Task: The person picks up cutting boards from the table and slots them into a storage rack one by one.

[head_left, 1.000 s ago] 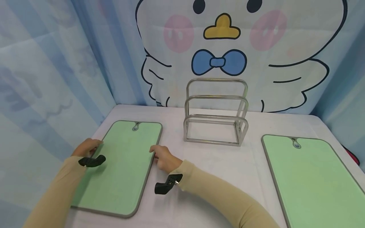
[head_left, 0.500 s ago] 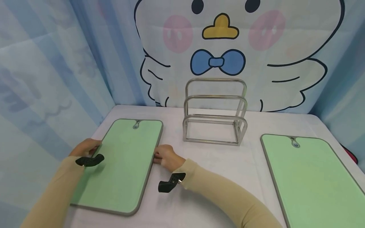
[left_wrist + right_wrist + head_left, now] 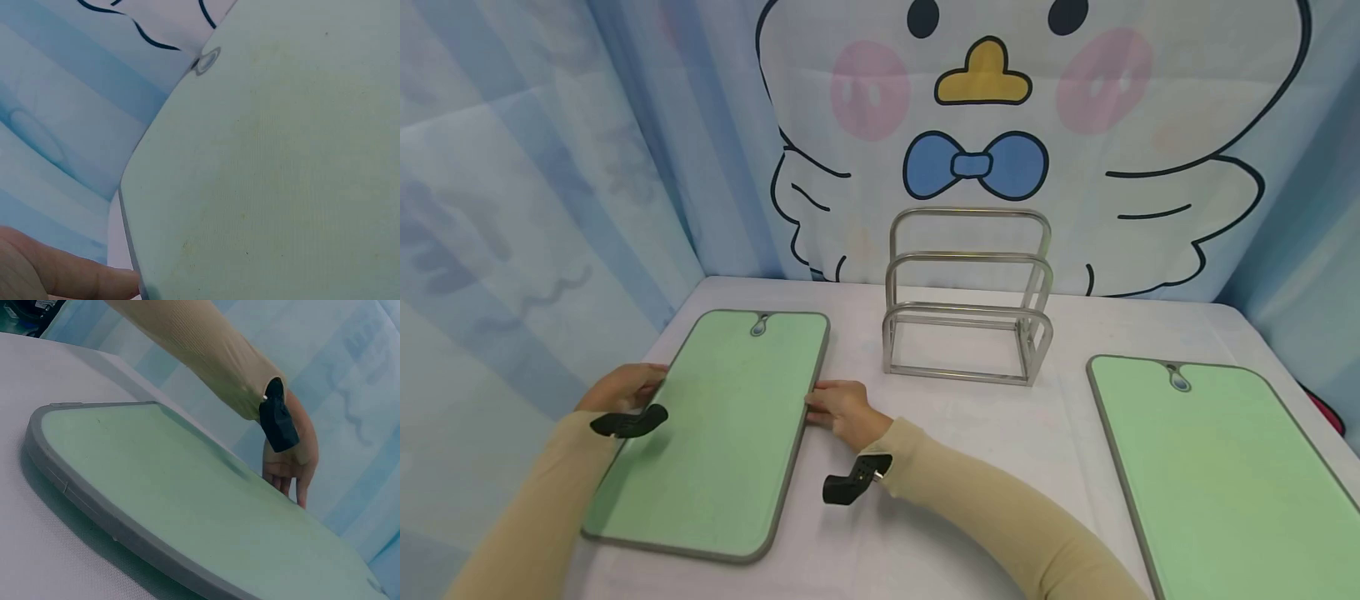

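Note:
A light green cutting board (image 3: pixel 722 442) with a grey rim and a small hanging hole lies at the left of the table. My left hand (image 3: pixel 625 386) holds its left edge; in the left wrist view a finger (image 3: pixel 94 279) meets the grey rim. At the opposite long edge my right hand (image 3: pixel 846 411) grips the rim, its fingertips partly hidden by the board. The right wrist view shows a dark shadow along the board's near rim, with the left hand's fingers reaching down at the far edge. A silver wire rack (image 3: pixel 967 308) stands farther back, apart from both hands.
A second green cutting board (image 3: pixel 1232 467) lies flat at the right, cut off by the frame. The white-covered table (image 3: pixel 970 467) ends at a printed cloth (image 3: pixel 880 183) behind the rack. Another blue curtain (image 3: pixel 527 250) hangs close at the left.
The left cutting board has shifted slightly away from me. My right hand's fingers have slid from the top of the rim to its side, and the left hand has moved slightly leftward.

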### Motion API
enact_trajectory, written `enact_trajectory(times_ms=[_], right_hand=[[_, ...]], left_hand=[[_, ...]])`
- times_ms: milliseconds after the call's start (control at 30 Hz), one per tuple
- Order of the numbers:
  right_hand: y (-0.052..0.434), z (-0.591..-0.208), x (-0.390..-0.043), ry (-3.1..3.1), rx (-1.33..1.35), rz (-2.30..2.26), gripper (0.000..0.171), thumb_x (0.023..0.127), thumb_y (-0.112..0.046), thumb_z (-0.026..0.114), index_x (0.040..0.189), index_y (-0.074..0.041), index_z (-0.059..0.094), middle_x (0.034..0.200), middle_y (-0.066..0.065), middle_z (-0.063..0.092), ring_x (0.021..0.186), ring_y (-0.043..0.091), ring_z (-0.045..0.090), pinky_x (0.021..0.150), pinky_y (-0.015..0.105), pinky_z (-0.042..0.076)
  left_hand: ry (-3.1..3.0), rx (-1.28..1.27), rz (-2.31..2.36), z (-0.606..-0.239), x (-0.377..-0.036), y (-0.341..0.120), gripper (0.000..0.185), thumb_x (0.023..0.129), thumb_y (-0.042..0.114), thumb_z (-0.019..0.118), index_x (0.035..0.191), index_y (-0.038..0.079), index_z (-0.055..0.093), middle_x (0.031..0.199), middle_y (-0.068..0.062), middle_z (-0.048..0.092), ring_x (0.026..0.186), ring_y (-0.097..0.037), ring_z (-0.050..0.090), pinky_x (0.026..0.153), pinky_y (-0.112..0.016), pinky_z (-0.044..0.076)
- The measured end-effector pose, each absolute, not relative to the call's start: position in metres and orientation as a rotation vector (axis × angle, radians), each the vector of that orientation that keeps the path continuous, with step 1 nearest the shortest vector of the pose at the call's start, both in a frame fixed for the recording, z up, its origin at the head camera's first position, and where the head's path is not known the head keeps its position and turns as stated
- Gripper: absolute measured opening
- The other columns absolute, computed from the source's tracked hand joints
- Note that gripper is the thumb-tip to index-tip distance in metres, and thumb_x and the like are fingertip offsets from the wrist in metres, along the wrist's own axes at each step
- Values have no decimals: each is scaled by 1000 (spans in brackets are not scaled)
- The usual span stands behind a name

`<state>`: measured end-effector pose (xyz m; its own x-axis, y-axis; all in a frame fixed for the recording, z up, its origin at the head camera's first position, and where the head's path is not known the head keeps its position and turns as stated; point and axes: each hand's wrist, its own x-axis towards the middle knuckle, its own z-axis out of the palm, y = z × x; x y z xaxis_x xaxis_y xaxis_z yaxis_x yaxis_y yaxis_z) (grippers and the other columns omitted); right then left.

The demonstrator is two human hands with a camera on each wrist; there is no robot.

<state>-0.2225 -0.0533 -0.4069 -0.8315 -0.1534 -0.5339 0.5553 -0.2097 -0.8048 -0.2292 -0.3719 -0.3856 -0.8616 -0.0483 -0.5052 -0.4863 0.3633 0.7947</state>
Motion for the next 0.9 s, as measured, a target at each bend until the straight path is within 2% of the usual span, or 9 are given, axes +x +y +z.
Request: enact_trajectory(times_ms=[33,100,167,300,467,567,767,900], right_hand=[[-53,-407,-223,1604,475,-2079,33,83,12,60,115,8,58,87,9,59,72,14,58,83,35,55],[-53,-406,-223,1603,479,-2080,33,83,12,60,116,7,58,88,9,59,73,14,57,84,35,55],[-52,-405,-222,1603,477,-2086,34,82,13,60,116,7,58,91,10,60,72,14,58,85,36,55],[-52,-405,-221,1601,428,-2116,40,81,17,59,120,8,57,109,23,63,75,15,62,88,37,54],[-52,-407,-222,1555,373,-2151,50,80,21,56,128,8,52,125,28,57,100,26,64,96,37,50],[-51,-407,-223,1551,377,-2123,52,82,19,55,132,5,50,126,26,56,108,27,62,97,36,49],[-46,-408,-217,1532,350,-2037,57,85,12,56,139,-6,46,116,21,62,91,22,65,87,40,54],[-44,-407,-213,1527,282,-2017,61,86,12,56,142,-9,42,113,20,63,97,25,65,86,41,55]], left_hand=[[2221,-470,1508,-385,-229,-372,44,101,12,34,141,-6,31,81,11,52,70,-4,47,68,-22,44],[2215,-467,1489,-385,-230,-372,54,101,12,31,147,-8,11,87,12,51,74,-3,49,70,-22,45],[2217,-446,1472,-384,-229,-373,55,102,12,31,148,-8,8,90,12,50,77,-3,48,72,-23,44],[2239,-365,1442,-382,-229,-376,57,102,12,33,147,-9,6,89,14,51,76,-2,49,72,-23,44],[2270,-229,1370,-380,-229,-381,61,100,11,38,146,-10,4,88,11,50,72,-3,48,69,-22,43],[2265,-146,1328,-379,-228,-385,65,99,9,40,146,-11,0,90,7,47,67,-3,44,66,-22,41],[2232,-89,1311,-380,-225,-390,67,99,5,38,146,-10,-7,70,11,47,56,-2,38,60,-20,37],[2259,-115,1323,-381,-223,-390,65,99,5,38,146,-10,-5,66,11,44,54,-3,36,58,-21,37]])
